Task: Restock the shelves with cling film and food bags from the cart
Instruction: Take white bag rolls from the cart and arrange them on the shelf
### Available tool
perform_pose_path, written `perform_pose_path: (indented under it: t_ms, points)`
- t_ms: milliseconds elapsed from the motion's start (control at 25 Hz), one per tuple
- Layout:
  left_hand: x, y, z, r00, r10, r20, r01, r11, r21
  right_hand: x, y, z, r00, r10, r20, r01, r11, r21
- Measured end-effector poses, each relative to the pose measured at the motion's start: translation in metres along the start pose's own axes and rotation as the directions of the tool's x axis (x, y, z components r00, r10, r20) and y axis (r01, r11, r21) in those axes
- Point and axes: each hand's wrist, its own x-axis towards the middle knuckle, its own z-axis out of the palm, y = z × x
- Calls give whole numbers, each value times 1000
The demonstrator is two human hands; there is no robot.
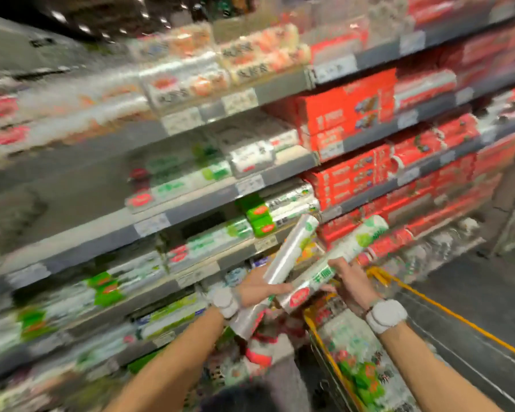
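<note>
Two cling film rolls are gripped: left hand [257, 288] fingers wrap one roll [283, 269]; right hand [350, 282] clasps the other roll [336, 260].

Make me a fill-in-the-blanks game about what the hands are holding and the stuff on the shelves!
1. Each hand holds one ____ wrapped in clear film.
2. The left hand and the right hand hold them above the cart, whose rim is ____.
3. The boxes on the right shelves are ____.
4. Both wrists wear a ____ band.

Missing words: roll; yellow; red; white
</note>
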Motion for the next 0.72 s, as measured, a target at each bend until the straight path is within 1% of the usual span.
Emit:
perform_pose_path:
  t_ms: [80, 120, 160, 200, 240, 320, 360, 440, 520, 600, 640, 680, 720]
  points:
    - [-30, -11, -28, 995, -2, -98, -15, 986, -168, -7, -13, 39, 999, -25, 27, 25, 1000, 5]
    - [-49, -18, -44, 990, -14, -139, -21, 968, -251, -9, -19, 63, 997, -51, 63, 50, 999, 17]
    - [-64, -26, -61, 983, -57, -174, -8, 936, -353, -12, -23, 86, 993, -64, 102, 61, 998, 32]
    - [-77, -34, -74, 975, -84, -204, -9, 909, -417, -14, -26, 104, 989, -65, 130, 58, 997, 56]
    - [-92, -42, -90, 959, -105, -263, -23, 897, -441, -17, -28, 127, 982, -63, 176, 50, 996, 74]
    - [-114, -60, -114, 918, -103, -384, -106, 867, -487, -22, -25, 166, 968, -61, 243, 37, 994, 102]
    - [-124, -70, -128, 889, -122, -442, -148, 836, -528, -25, -23, 185, 960, -53, 276, 19, 992, 125]
    - [-143, -92, -159, 822, -181, -540, -215, 779, -589, -30, -20, 227, 938, -48, 342, 8, 993, 115]
    - [-157, -109, -187, 782, -220, -583, -281, 710, -646, -39, -27, 260, 939, -69, 337, 31, 993, 118]
    - [-165, -120, -210, 739, -265, -619, -368, 611, -701, -38, -35, 283, 937, -92, 336, 9, 971, 238]
    - [-167, -124, -220, 714, -289, -638, -402, 577, -711, -35, -38, 294, 944, -103, 313, 9, 958, 288]
    - [-168, -126, -228, 694, -306, -652, -424, 558, -714, -35, -41, 302, 953, -114, 281, 29, 957, 290]
    - [-169, -128, -235, 683, -315, -659, -440, 542, -716, -31, -44, 309, 961, -121, 247, 56, 966, 252]
